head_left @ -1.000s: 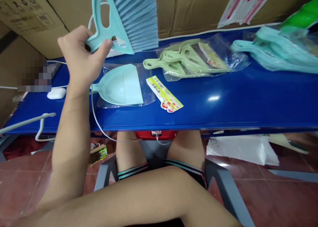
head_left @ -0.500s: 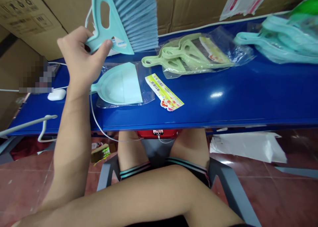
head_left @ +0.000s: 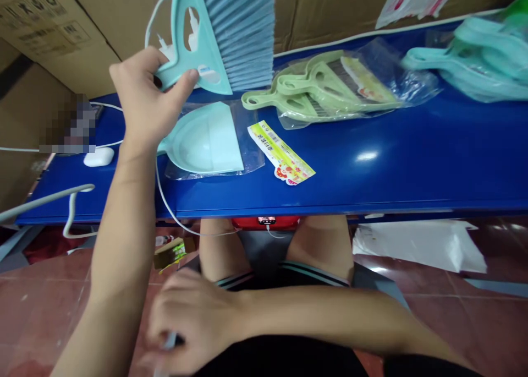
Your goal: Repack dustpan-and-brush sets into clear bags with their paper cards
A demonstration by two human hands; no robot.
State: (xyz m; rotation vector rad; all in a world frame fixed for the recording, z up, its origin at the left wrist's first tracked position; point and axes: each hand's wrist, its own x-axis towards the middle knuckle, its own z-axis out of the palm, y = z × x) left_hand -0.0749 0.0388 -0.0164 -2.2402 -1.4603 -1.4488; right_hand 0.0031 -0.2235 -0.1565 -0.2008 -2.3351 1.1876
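Observation:
My left hand (head_left: 150, 102) is closed around the handle of a light-blue hand brush (head_left: 241, 33), holding it upright above the table with the bristles to the right. Below the brush lies a light-blue dustpan (head_left: 208, 140) on a clear plastic bag (head_left: 253, 146), its handle partly behind my left wrist. To its right is a yellow printed card label (head_left: 284, 154). My right hand (head_left: 192, 316) is low at the left, over my lap and the floor. Its fingers are curled and smeared by motion, with something greyish near the thumb that I cannot make out.
A bagged green brush and dustpan set (head_left: 330, 88) lies at the back of the blue table (head_left: 371, 184). More light-blue sets in plastic (head_left: 487, 63) are at the right. A white earbud case (head_left: 99, 157), a white cable (head_left: 165, 195) and cardboard boxes (head_left: 37, 19) are at the left.
My right hand has come into view at the lower left, its forearm swung across my lap. My left hand still holds the brush up; the whole view has shifted slightly.

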